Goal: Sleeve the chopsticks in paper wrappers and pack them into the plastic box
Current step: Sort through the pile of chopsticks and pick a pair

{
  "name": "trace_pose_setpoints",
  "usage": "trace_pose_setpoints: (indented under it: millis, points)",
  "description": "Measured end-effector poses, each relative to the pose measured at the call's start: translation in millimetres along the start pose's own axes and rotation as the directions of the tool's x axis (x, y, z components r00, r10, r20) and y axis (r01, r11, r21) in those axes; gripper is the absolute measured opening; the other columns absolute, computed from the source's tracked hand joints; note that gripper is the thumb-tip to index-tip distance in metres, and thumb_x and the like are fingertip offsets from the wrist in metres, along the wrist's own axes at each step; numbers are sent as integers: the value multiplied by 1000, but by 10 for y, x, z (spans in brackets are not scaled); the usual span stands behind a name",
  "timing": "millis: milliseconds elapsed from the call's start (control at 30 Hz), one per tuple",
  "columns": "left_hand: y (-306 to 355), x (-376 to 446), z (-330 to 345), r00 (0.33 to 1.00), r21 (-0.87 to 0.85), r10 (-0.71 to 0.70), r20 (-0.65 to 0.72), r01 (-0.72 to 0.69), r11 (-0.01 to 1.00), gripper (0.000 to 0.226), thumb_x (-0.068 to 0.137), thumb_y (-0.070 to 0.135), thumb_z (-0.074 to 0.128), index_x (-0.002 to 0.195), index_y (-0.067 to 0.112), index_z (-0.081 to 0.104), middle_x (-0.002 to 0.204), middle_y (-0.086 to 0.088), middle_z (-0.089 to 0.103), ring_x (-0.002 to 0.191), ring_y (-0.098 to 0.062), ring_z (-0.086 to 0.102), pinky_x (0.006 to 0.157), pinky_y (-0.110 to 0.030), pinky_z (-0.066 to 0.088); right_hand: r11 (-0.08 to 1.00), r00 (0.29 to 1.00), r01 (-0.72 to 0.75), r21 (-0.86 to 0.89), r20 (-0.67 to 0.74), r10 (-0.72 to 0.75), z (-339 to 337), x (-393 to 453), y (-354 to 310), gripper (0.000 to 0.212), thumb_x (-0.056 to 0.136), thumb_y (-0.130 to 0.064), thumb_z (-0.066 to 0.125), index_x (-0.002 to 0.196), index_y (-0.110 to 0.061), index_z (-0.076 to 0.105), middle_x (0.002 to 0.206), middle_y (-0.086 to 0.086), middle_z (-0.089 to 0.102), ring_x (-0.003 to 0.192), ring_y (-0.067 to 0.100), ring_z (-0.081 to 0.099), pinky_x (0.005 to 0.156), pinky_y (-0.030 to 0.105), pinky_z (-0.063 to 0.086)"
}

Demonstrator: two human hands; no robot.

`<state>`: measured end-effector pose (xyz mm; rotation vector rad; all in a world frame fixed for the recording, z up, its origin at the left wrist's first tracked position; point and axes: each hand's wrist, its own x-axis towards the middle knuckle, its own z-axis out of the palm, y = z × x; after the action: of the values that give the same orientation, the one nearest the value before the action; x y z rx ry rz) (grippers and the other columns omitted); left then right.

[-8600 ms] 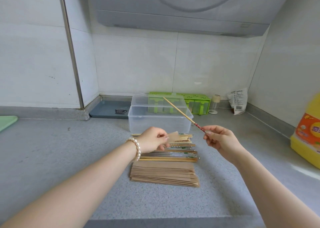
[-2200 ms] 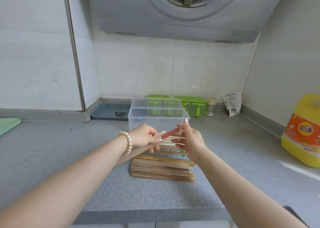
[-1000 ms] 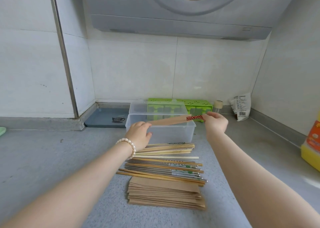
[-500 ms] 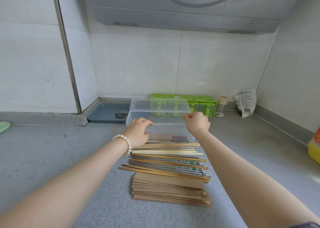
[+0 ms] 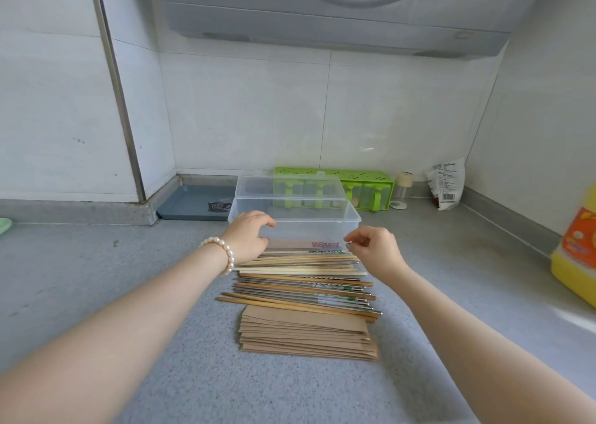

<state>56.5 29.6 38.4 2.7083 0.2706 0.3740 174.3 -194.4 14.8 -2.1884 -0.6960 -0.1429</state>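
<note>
The clear plastic box (image 5: 322, 221) stands open on the grey counter, its lid (image 5: 258, 186) upright behind it. Inside, seen through the front wall, lies one pair of red-patterned chopsticks in a brown paper sleeve (image 5: 300, 245). My left hand (image 5: 248, 238), with a pearl bracelet, hovers at the box's front left, fingers loosely curled and holding nothing. My right hand (image 5: 375, 251) is at the front right, fingers loosely bent and empty. Several loose chopsticks (image 5: 306, 281) lie in front of the box. A stack of brown paper wrappers (image 5: 306, 333) sits nearest me.
A green spice rack (image 5: 364, 178), a small jar (image 5: 403, 191) and a white bag (image 5: 446, 181) stand along the back wall. A blue tray (image 5: 193, 202) lies in the left corner. A yellow bottle (image 5: 577, 256) stands at the right. A range hood (image 5: 322, 14) hangs overhead.
Both hands carried the sleeved chopsticks over the box and lowered them in. They have let go and drawn back toward me, and the sleeved pair now lies inside.
</note>
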Motion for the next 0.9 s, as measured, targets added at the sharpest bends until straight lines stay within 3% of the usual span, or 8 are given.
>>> trace_pose_setpoints:
  millis: [133,233,300,400,567,667,800,900]
  points:
    - [32,-86,63,993,53,42,-114,-36,998,43,88,11,53,131,18,49,145,0,35,137,-17,25,112,-31,18,999,987,-13,-30,158,17,-63,-75,57,7,81,-6,69,83,-12,72,76,0,66,74,14,61,70,21,47]
    - [147,-209,123,975,59,131,-182,-122,991,26,86,15,57,112,18,63,119,3,52,117,-14,42,105,-29,32,995,966,-9,-100,258,35,-121,-126,106,15,77,-9,74,70,-21,67,71,-5,64,69,11,59,68,21,49]
    - [277,-315,158,985,7,170,-37,-170,986,13,86,23,60,96,19,68,100,7,56,99,-10,53,95,-32,44,991,944,-6,-132,326,49,-157,-159,126,18,75,-12,76,66,-24,66,72,-1,67,68,12,60,70,25,53]
    - [449,-477,250,954,-12,206,216,-208,978,16,82,33,66,90,20,69,93,8,57,88,-9,55,85,-29,48,989,918,10,-151,394,51,-183,-217,123,13,74,-15,77,67,-23,68,76,1,68,69,12,60,74,28,53]
    - [424,-585,356,945,50,206,254,-226,973,31,89,37,55,116,22,62,123,6,52,114,-10,47,102,-29,36,993,872,-21,-117,484,76,-201,-316,121,5,75,-14,76,80,-13,75,82,2,69,76,13,60,81,30,53]
    - [340,-523,364,959,135,155,238,-191,972,45,96,38,40,139,22,40,149,5,30,137,-13,25,114,-31,18,988,930,-12,-152,361,67,-167,-291,125,11,83,-19,69,91,-14,74,95,2,70,87,15,60,80,27,49]
    - [285,-355,406,957,257,62,283,-138,956,54,99,43,27,146,18,23,156,0,15,143,-17,12,116,-31,9,964,955,79,-253,297,0,1,-225,60,29,95,-22,50,121,-17,62,126,3,60,115,21,54,96,30,41]
    - [278,-214,460,952,300,24,305,-120,946,59,98,47,23,147,15,19,156,-2,13,143,-19,12,116,-32,10,932,937,158,-327,347,-37,207,-137,43,35,97,-27,44,129,-17,54,131,6,55,121,27,50,100,35,40]
